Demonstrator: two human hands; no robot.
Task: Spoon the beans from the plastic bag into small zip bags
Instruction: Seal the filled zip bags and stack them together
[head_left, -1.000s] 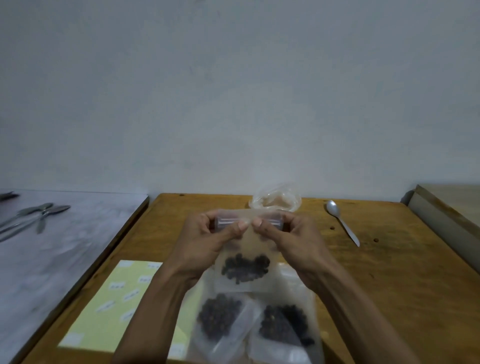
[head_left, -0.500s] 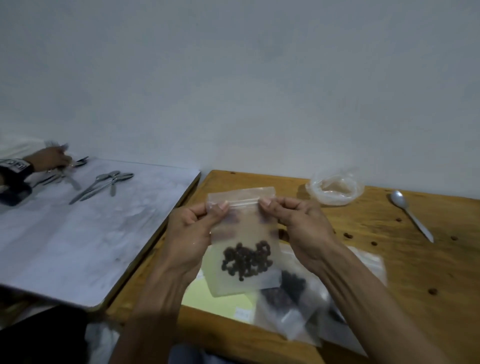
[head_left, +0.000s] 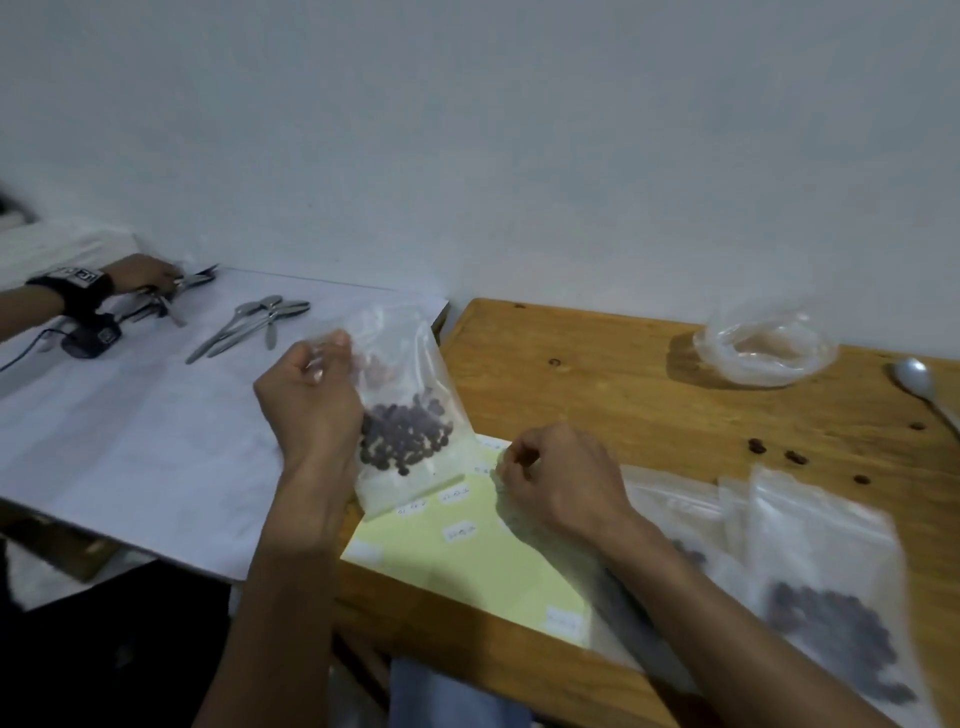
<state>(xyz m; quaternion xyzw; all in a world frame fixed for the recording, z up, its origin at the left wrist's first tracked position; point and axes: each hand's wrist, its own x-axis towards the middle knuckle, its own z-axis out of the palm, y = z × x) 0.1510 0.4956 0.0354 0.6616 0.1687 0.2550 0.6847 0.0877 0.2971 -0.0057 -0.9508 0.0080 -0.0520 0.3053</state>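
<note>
My left hand (head_left: 311, 402) holds a small zip bag (head_left: 410, 415) by its top, and dark beans lie in the bag's lower half. My right hand (head_left: 558, 480) hovers over the yellow label sheet (head_left: 467, 556) with its fingers curled; whether they pinch anything I cannot tell. The clear plastic bag (head_left: 763, 348) sits rolled open at the back right of the wooden table (head_left: 597, 374). A metal spoon (head_left: 919, 382) lies to its right. More filled zip bags (head_left: 821, 587) lie at the front right.
A few loose beans (head_left: 779, 452) lie on the wood. To the left is a white table (head_left: 130, 415) with several spoons (head_left: 249, 325). Another person's hand (head_left: 140, 275) with a black wrist device reaches there. A small black box (head_left: 93, 338) lies nearby.
My right hand has let go of the zip bag and dropped over the label sheet. My left hand alone now holds the bag, further left. The view has swung left.
</note>
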